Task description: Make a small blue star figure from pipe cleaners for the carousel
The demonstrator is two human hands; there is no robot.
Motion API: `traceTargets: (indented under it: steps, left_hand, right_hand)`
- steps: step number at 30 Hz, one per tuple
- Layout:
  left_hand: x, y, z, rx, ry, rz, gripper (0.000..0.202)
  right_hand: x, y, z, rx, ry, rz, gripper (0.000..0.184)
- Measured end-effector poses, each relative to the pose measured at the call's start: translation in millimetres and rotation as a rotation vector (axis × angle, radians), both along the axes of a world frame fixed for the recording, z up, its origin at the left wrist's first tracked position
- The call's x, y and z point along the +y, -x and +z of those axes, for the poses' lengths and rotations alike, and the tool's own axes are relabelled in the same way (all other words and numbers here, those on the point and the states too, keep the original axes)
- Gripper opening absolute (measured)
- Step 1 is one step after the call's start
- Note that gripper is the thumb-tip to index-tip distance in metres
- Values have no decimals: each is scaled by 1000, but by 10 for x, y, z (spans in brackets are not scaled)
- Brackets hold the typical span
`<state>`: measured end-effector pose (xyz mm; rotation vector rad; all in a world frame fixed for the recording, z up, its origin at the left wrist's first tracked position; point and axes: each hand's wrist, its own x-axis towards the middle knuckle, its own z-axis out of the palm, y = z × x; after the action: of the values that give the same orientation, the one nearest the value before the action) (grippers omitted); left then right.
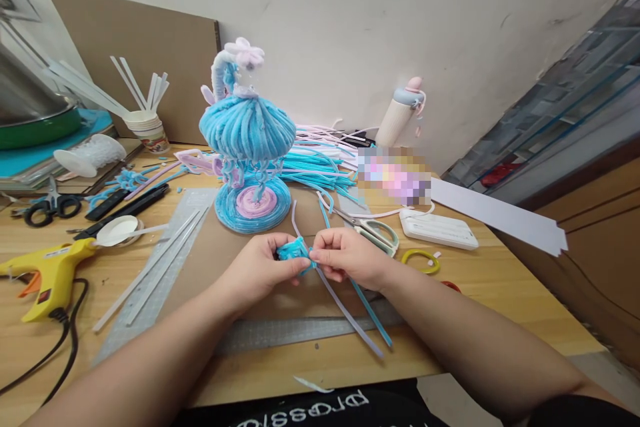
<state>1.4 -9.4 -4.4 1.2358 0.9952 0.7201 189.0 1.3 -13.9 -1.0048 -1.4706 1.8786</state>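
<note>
Between my two hands is a small piece of bent blue pipe cleaner [294,249]. My left hand [260,265] is closed around its left side, thumb along the front. The fingers of my right hand [345,255] pinch its right end. Beneath my right hand, a lilac pipe cleaner [350,320] and a blue pipe cleaner [370,312] run across the brown board [195,273]. Just beyond my hands stands a lamp-shaped pipe cleaner craft [247,127], with a blue domed shade, a pink flower on top and a round blue and pink base.
A yellow glue gun [55,273] lies at left near black scissors [53,203]. Pale-handled scissors [373,230], yellow tape [420,260] and a white power bank [439,229] are at right. Behind are loose blue pipe cleaners [315,170] and a bottle [400,113].
</note>
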Motion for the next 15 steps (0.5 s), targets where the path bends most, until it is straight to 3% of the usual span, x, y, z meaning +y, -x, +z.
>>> traceTargets:
  steps: [3,6,12,15]
  left_hand:
    - [-1,-4,-10,-30,-15,0,16]
    - [3,-5,-22,-62,-14,-21,15]
    - [-1,0,-30,-77,-43,-56,15]
    - [-8,3,-51,-75,-52,-74,14]
  right_hand:
    - [-6,-2,0,181,317,42,29]
    - [-20,-10,10,322,535,140,21]
    - [-17,0,-23,353,703,229,5]
    - [-33,2,-28,340,687,193,9]
